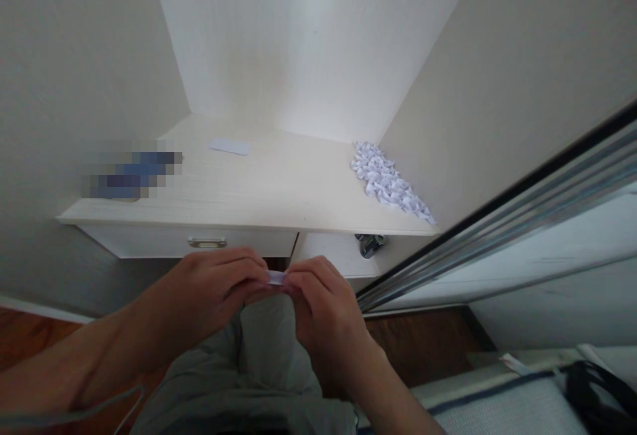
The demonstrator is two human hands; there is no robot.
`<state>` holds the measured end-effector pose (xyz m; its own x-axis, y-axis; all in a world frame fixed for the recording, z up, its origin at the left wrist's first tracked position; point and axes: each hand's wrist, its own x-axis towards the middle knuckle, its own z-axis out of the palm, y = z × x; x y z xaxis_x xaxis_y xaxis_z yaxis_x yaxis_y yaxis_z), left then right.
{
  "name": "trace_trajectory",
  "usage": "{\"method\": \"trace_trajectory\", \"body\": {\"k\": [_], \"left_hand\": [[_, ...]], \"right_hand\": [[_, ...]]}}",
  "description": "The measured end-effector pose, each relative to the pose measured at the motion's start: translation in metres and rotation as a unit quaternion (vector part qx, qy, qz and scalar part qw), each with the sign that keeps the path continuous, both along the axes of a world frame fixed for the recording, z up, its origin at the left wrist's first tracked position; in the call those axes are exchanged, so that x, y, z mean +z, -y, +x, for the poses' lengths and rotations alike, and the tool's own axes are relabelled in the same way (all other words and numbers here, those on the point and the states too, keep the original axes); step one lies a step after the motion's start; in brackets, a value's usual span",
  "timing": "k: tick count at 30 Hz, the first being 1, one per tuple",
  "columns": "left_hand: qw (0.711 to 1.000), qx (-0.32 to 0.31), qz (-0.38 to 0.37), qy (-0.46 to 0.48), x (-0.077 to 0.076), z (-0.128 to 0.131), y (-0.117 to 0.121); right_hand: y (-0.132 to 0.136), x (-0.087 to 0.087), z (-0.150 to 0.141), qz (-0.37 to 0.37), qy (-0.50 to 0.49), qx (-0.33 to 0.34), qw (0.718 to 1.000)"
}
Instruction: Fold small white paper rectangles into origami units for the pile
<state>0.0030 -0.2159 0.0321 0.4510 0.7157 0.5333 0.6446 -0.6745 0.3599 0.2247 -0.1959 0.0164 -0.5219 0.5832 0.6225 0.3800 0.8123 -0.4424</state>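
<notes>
Between my two hands is a small folded white paper strip [277, 278], held above my lap in front of the shelf edge. My left hand [221, 289] pinches its left end, and my right hand [326, 302] pinches the right end. Only the short middle of the strip shows; the fingers cover both ends. On the white shelf [293, 189], a flat white paper strip [229, 147] lies toward the back left. Against the right wall sits a pile of small folded white paper pieces [385, 180], several of them heaped together.
A blurred-out blue item [132, 176] is at the shelf's left end. Below the shelf are a drawer with a metal handle [207, 243] and a compartment holding a dark shiny object [371, 245]. A sliding-door track [497, 203] runs along the right. Black straps [597, 392] lie at lower right.
</notes>
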Motion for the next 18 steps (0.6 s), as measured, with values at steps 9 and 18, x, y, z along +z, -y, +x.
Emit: {"method": "trace_trajectory", "body": {"k": [9,18], "left_hand": [[0.976,0.005,-0.214,0.046,0.003,0.018,-0.028],[0.964,-0.033,-0.254,0.074,-0.01,0.032,-0.045]], "right_hand": [[-0.022,0.004,0.022,-0.157,0.0,-0.002,0.988],[-0.028,-0.006,0.035,-0.236,-0.007,-0.053,0.97]]}}
